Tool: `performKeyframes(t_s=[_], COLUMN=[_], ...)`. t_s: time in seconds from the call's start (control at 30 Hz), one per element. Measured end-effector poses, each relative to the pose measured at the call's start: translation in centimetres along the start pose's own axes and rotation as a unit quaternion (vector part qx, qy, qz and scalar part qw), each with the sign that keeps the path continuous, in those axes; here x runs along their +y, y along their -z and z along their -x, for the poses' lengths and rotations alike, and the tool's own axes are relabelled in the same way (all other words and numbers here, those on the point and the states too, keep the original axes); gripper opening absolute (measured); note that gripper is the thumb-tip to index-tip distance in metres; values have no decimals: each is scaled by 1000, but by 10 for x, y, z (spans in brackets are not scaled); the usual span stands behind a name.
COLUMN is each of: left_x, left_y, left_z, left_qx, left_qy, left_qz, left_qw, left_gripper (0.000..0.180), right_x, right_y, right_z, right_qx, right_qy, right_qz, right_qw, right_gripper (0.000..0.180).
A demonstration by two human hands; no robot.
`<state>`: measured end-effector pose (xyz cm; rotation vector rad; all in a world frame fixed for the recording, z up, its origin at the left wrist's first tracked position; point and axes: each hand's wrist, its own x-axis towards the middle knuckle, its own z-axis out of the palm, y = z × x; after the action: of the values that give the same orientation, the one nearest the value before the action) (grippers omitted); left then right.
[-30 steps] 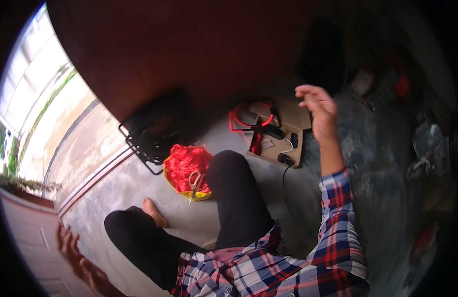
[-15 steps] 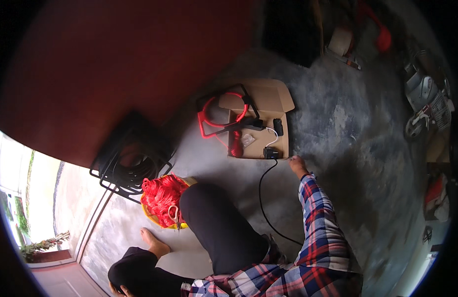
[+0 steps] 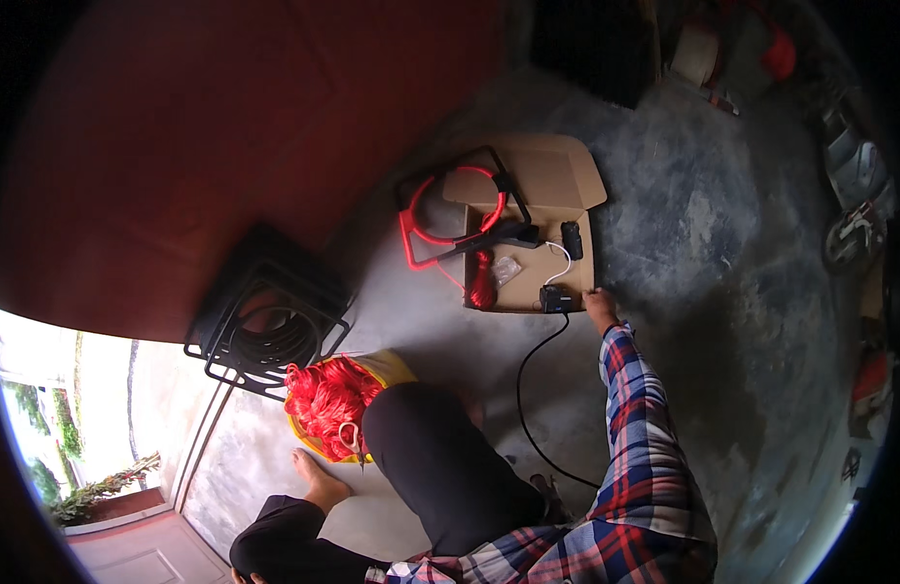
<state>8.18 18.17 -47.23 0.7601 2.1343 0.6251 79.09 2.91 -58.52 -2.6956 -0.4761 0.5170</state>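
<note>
On the floor, my right hand (image 3: 600,308) reaches the cardboard (image 3: 552,209) beside the black adapter (image 3: 555,298), grip unclear, left hand unseen; next needs a firm pinch.

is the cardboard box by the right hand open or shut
Open: the cardboard box lies flat, flaps spread, small parts on it, the right hand at its near corner.

The right hand (image 3: 599,307) reaches the near corner of the cardboard box (image 3: 547,200), but it is too small to tell whether its grip closes on the small black device (image 3: 555,298) or only rests beside it. The left hand lies outside the view, past the lower edge. The bent knee (image 3: 440,457) hides part of the yellow bowl (image 3: 396,368) of red cord (image 3: 325,399), and clutter at the right rim is too blurred to name.
</note>
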Motion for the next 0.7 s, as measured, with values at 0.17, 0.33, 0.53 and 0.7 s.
performKeyframes(t_s=[0.17, 0.33, 0.53, 0.7], left_x=[-13, -5, -4, -5], left_y=[-20, 13, 8, 27], left_z=[-15, -6, -1, -7], left_qx=[-72, -46, -56, -38], left_qy=[-11, -8, -6, -3], left_qz=[26, 0, -40, -60], left_qw=[997, 999, 998, 997], left_gripper=[75, 75, 75, 75], right_x=[8, -84, -178, -232], right_y=[12, -5, -44, -62], right_z=[-9, 6, -3, 1], right_qx=[88, 197, -215, -241], right_qy=[-35, 153, -37, -174], right_qz=[34, -50, -409, -631], right_qw=[995, 967, 886, 717], right_gripper=[34, 29, 36, 47])
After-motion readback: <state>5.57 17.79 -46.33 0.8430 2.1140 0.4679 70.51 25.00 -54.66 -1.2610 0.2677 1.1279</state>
